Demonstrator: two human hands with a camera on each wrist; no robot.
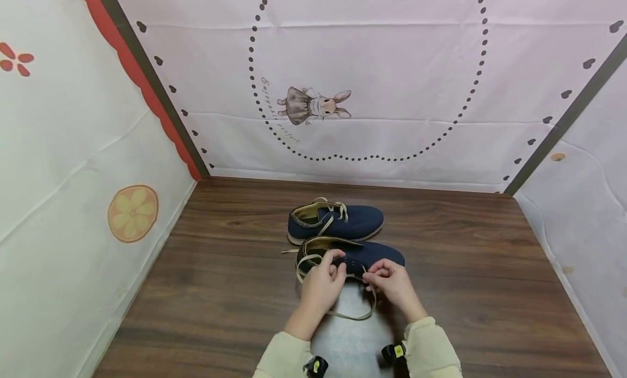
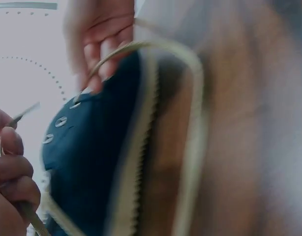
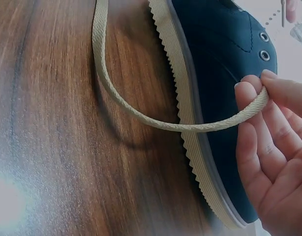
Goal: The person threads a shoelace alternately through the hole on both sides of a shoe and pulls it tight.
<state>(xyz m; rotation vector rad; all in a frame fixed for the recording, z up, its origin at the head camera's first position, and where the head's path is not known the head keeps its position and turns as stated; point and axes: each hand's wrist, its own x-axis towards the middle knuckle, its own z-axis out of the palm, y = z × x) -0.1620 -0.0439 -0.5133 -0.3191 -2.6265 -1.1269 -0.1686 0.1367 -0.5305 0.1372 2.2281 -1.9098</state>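
Your right hand (image 1: 392,283) pinches the cream lace (image 3: 183,127) between thumb and finger, just beside the eyelets (image 2: 61,122) of the nearer blue shoe (image 1: 377,254). Your left hand (image 1: 320,285) curls round another stretch of lace, one tip poking out past your fingers. That shoe sits on the wooden table (image 1: 220,291) before you, toe to your right, with the other blue shoe (image 1: 361,219) just behind it. The lace hangs in a loop between your hands.

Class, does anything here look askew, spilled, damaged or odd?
The rabbit printed on the backdrop lies sideways, head pointing right instead of up. Nothing looks spilled or damaged; the right hand simply holds the loose lace.
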